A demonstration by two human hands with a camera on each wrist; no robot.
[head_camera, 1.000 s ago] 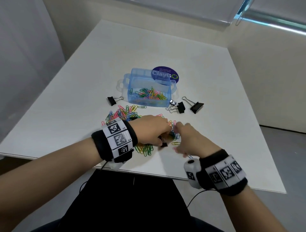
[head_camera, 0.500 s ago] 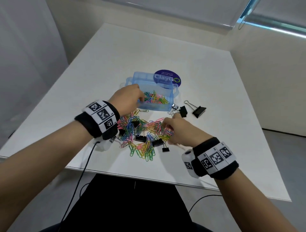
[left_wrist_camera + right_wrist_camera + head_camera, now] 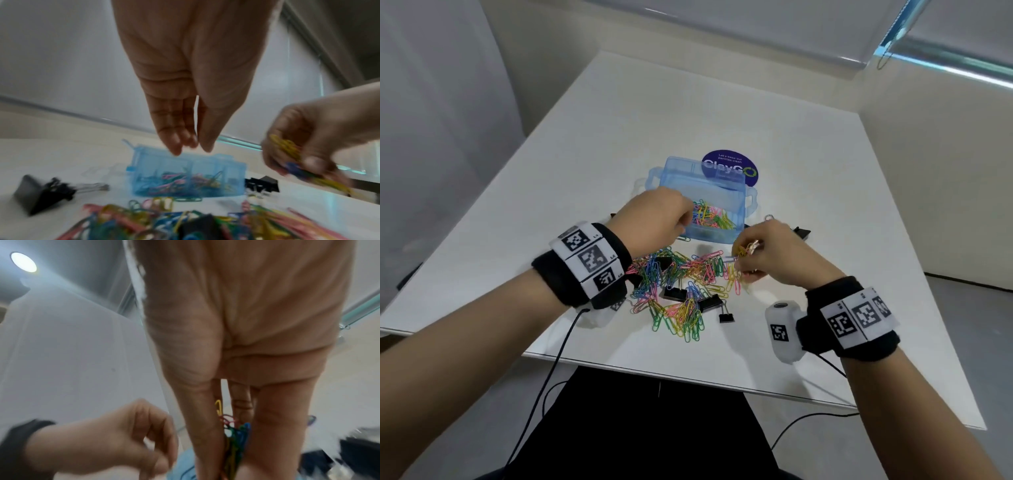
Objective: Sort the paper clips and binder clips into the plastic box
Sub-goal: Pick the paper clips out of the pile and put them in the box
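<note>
A translucent blue plastic box [image 3: 708,236] stands open mid-table with coloured paper clips [image 3: 712,216] inside. My left hand [image 3: 686,215] hovers over the box's left side. In the left wrist view its fingers [image 3: 174,146] point straight down beside the thumb with nothing between them. My right hand [image 3: 743,253] is just in front of the box's right corner and pinches a bunch of coloured paper clips [image 3: 234,434]. A loose pile of paper clips [image 3: 681,284] lies nearer me, with black binder clips [image 3: 675,293] mixed in.
The box lid [image 3: 688,174] hangs open at the back, partly over a round purple sticker [image 3: 736,164]. More binder clips lie to the right of the box [image 3: 801,233] and to its left [image 3: 41,194]. The table's front edge [image 3: 688,377] is close below the pile.
My left hand went from the pile up to the box and stays over it. My right hand lifted a bunch of paper clips off the pile's right side toward the box.
</note>
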